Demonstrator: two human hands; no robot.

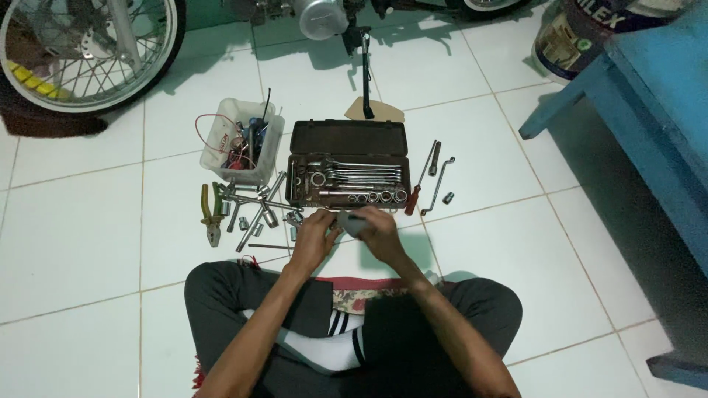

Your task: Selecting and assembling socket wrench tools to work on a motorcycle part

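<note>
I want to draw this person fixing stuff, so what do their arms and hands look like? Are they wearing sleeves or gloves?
No gloves: the left hand and right hand are bare, with no rings, watch or bracelet that can be made out. Both forearms are bare too, long and slim, with no sleeves showing up to the elbows. Lower down are dark grey trousers and a white sock with dark stripes.

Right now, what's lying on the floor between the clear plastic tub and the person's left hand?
In the head view, loose sockets and a cross wrench lie between the tub and the left hand.
</note>
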